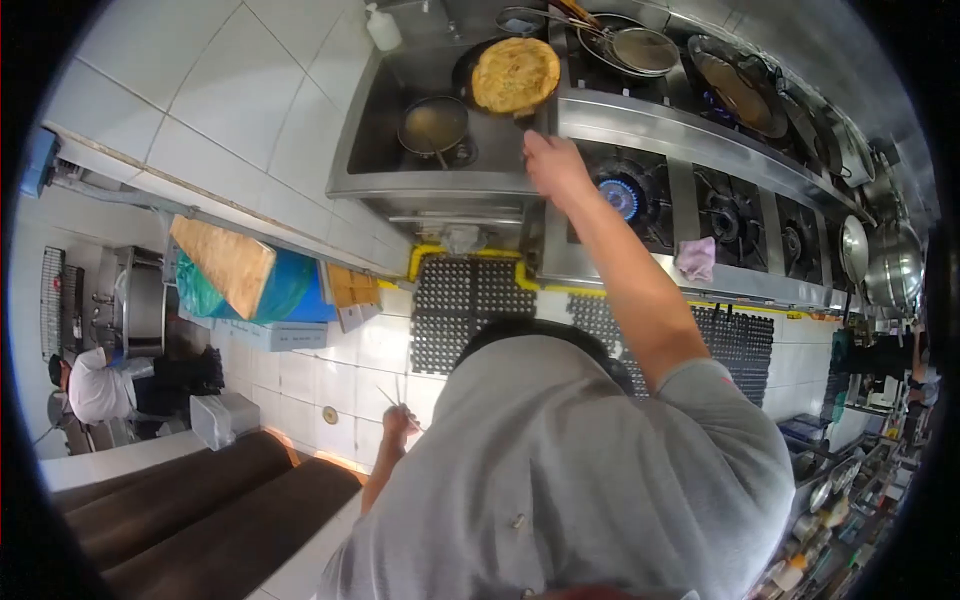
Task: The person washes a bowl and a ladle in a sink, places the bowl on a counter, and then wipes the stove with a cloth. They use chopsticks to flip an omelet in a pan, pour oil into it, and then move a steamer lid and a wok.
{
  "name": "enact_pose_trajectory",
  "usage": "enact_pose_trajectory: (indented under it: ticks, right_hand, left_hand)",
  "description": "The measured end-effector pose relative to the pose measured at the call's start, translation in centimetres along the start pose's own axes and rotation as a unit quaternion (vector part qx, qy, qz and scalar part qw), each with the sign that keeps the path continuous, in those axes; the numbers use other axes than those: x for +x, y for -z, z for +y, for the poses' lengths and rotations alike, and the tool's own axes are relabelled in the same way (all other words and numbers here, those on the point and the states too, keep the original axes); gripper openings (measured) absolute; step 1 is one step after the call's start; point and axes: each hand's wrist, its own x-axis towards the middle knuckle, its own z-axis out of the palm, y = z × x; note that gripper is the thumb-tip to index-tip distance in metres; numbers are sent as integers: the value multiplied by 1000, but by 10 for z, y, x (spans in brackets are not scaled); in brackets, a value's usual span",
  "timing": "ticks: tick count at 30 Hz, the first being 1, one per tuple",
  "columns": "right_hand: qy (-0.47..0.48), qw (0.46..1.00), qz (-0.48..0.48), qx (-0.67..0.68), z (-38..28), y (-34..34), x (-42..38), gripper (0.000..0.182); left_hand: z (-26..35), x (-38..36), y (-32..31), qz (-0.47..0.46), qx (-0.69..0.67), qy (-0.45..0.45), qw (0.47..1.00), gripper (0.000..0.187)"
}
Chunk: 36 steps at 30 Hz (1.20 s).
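- At the far left I am seeing another person in a white top [95, 385] crouching low, well apart from the cooking line.
- A wooden board [225, 262] is leaning over a blue bin [285, 290] against the tiled wall.
- The left hand [400, 422] is hanging low beside the grey shirt, with its fingers curling around a pair of chopsticks [392, 397] whose tips are sticking up out of the fist.
- In the steel sink [440, 180] farther away, a small pot [433, 125] is sitting on the bottom, and a white bottle [383, 28] is standing at the sink's back corner.
- The pan [478, 62] is hovering over the right part of the sink, just left of the stove edge, and a round golden omelette [515, 75] is covering nearly all of it.
- The right hand [555, 165] is reaching out at full arm's length, closing in a fist around the pan's handle just below the omelette.
- Just right of that hand a burner [620, 197] is burning with a blue flame and nothing is sitting on it.
- A pink cloth [696, 258] is lying on the stove's near edge.
- Further right a wok [735, 90] is resting on the back row of burners, and steel pots [890, 265] are stacking up at the right end.
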Motion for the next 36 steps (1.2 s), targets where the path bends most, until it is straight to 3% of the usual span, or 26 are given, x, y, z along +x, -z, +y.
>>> enact_pose_trajectory:
  ticks: [2,3,4,6,12,14,15,18,22,24,25,26,28,32,36]
  right_hand:
    - [-80,996,-33,21,3,-2,-12,31]
    - [-111,992,-35,57,12,1,-11,31]
    - [-112,992,-26,57,21,-2,-13,31]
    - [-104,991,-23,80,32,2,-24,32]
    - [-71,994,64,60,39,42,-70,34]
    - [-67,990,111,55,43,61,-87,34]
    - [-59,987,148,23,46,72,-93,34]
    - [-48,975,219,0,76,111,-97,35]
    - [-61,960,274,18,124,148,-92,36]
    - [-76,961,265,36,157,163,-84,37]
    - [11,965,254,-70,190,176,-76,37]
    - [-84,958,274,24,172,165,-84,38]
    - [-71,954,277,85,217,184,-68,39]
    - [-108,955,261,87,210,192,-81,41]
    - [-84,967,229,72,212,212,-80,41]
  left_hand:
    - [13,17,33,-49,201,-43,977,16]
    - [-7,44,48,-21,221,-80,972,16]
    - [1,45,52,-28,225,-79,971,16]
    - [29,35,52,28,-74,36,996,16]
    - [46,77,48,-16,31,53,998,17]
    - [36,101,44,-110,-28,43,993,13]
    - [34,106,40,-136,152,-84,975,11]
    - [45,119,30,-186,227,-79,953,10]
    - [62,149,19,-220,213,-66,950,12]
    - [98,140,11,-200,234,-14,951,16]
    - [114,136,6,-169,203,27,964,17]
    - [122,136,2,-135,173,70,973,18]
    - [143,136,-1,-124,175,41,976,18]
    - [176,133,-9,-117,210,26,970,18]
    - [188,115,-37,-118,226,26,967,16]
